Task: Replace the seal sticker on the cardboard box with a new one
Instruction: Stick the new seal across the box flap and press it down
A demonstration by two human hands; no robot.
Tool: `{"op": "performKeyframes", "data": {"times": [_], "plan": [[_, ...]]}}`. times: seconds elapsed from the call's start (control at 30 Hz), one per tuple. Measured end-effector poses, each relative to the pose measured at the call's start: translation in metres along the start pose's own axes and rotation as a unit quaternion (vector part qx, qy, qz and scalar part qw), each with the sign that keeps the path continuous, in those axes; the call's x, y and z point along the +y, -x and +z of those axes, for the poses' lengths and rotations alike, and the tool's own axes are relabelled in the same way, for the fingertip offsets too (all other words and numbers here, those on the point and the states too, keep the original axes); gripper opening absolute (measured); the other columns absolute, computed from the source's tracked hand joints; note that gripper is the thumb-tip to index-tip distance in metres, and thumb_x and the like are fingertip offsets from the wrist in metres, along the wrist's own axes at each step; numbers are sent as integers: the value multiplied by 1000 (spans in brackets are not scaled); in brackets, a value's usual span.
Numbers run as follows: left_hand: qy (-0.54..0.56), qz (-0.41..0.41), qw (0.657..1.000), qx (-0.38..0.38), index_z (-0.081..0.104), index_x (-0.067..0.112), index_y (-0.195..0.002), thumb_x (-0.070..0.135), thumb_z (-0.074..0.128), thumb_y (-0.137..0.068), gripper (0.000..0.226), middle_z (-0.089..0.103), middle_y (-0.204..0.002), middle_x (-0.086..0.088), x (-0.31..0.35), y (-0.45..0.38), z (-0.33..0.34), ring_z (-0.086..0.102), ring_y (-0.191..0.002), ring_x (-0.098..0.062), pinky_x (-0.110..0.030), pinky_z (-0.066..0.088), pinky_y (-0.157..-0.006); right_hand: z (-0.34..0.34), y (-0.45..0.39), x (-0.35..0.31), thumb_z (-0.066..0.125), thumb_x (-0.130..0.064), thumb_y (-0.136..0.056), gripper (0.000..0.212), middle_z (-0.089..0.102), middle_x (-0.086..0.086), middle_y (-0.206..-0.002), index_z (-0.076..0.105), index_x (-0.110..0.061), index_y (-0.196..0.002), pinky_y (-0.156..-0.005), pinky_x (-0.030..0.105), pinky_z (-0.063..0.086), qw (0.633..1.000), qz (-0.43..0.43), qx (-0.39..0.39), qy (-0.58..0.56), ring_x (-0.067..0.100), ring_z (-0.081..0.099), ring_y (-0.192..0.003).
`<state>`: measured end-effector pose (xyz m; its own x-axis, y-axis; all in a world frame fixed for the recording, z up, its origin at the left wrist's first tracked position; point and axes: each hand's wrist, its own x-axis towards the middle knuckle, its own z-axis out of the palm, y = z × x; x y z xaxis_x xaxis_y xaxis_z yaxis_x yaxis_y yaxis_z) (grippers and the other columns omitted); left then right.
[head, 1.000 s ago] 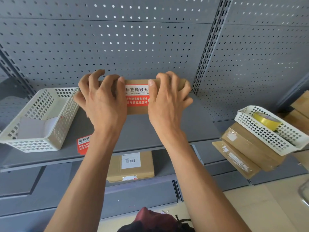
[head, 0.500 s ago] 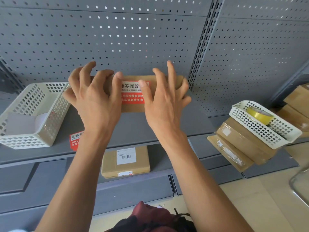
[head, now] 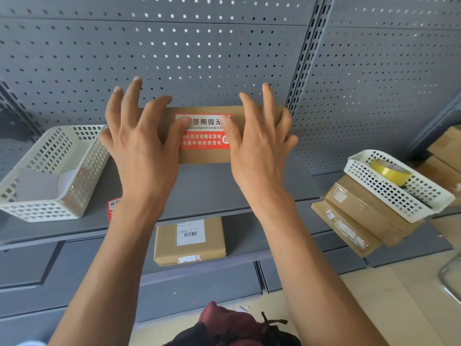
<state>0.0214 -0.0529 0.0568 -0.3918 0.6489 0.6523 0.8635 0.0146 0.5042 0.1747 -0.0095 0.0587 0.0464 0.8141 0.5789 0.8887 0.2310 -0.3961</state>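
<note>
A flat brown cardboard box (head: 224,136) lies at the centre of the frame on a smooth grey metal shelf (head: 212,188), its far edge against the perforated grey back panel (head: 199,58). A rectangular red-and-white seal sticker (head: 203,132) printed with Chinese characters is stuck on its top, glossy against the matte card. The left hand (head: 142,151) is spread over the box's left end, fingers splayed and lifted, its thumb tip resting on the sticker's left edge; its grip is loose and holds nothing. The right hand (head: 259,151) mirrors it on the right end, fingers fanned apart, thumb tip on the sticker's right edge, grip likewise unclenched and empty.

At the left of the frame a cream plastic basket with a square lattice wall (head: 57,186) sits on the same shelf, white paper sheets (head: 40,186) lying inside. Just beside it, at the shelf's front edge, a second red sticker (head: 113,207) shows partly behind the left wrist. On the lower shelf, below centre, rests another brown cardboard box with a white barcode label (head: 189,240). At the right, a white lattice plastic basket (head: 389,193) holding a yellow tape roll (head: 389,171) sits tilted on stacked cardboard parcels (head: 356,221).
</note>
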Motion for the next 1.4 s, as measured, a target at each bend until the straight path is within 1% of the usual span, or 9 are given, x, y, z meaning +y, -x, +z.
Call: {"op": "performKeyframes", "data": {"times": [0.23,0.4,0.5,0.67,0.8,1.0,1.07,1.23,1.4], "plan": [[23,16,1000,5,67,22,-127,36,53,-103,31,44,-159,-2,-5,2,-3,28,-152,-30,-49,26,-106,-4,-1,5,35,-48,-105,47,23,-2,-166,46,-27,-146,-85,41,25,1000,-20,3,-16,31,34,-138],[17,22,999,-17,65,25,-132,56,57,-95,49,40,-161,-2,-3,0,-7,24,-154,-27,-51,25,-108,-9,3,-1,45,-71,-92,75,20,1,-167,39,-25,-151,-96,50,29,999,-20,-15,-41,35,27,-143],[11,30,999,-19,65,26,-132,60,59,-92,53,39,-162,-2,-4,-1,-6,23,-154,-28,-50,25,-108,-11,3,-1,45,-75,-89,81,18,2,-168,37,-25,-152,-97,49,28,999,-23,-21,-38,34,25,-144],[15,40,999,-16,67,27,-131,54,58,-96,45,37,-163,-4,-6,0,-5,23,-154,-31,-51,27,-105,-9,6,2,43,-69,-94,73,16,3,-168,38,-25,-151,-98,53,30,999,-18,-21,-28,36,24,-146],[19,48,998,-34,66,33,-134,45,53,-102,36,31,-166,-4,-10,-1,-7,19,-155,-31,-43,20,-100,-8,6,3,44,-59,-98,63,13,5,-169,39,-25,-151,-96,53,33,999,-17,-22,-39,37,25,-145],[14,68,996,-59,62,33,-139,35,50,-105,36,24,-168,-8,-16,-4,-11,12,-156,-36,-46,18,-98,-10,4,4,37,-45,-105,48,7,4,-170,39,-28,-150,-97,55,34,998,-16,-18,-58,32,26,-146],[18,61,995,-78,60,33,-140,43,51,-103,40,21,-169,-7,-14,-4,-12,8,-157,-34,-50,21,-103,-12,3,3,38,-50,-104,54,3,4,-170,33,-28,-153,-99,56,33,997,-15,-22,-66,33,25,-146],[13,66,991,-114,56,34,-144,69,63,-84,69,12,-171,-3,-10,-6,-16,1,-158,-30,-54,20,-108,-15,7,1,49,-78,-85,92,-3,5,-170,20,-31,-158,-100,56,31,996,-25,-51,-63,36,19,-148],[23,68,986,-148,55,35,-144,66,64,-78,74,8,-172,-3,-14,-10,-19,1,-158,-28,-51,19,-106,-17,8,6,56,-71,-87,91,-4,5,-170,19,-30,-159,-101,59,30,995,-29,-65,-73,36,16,-149]]}}
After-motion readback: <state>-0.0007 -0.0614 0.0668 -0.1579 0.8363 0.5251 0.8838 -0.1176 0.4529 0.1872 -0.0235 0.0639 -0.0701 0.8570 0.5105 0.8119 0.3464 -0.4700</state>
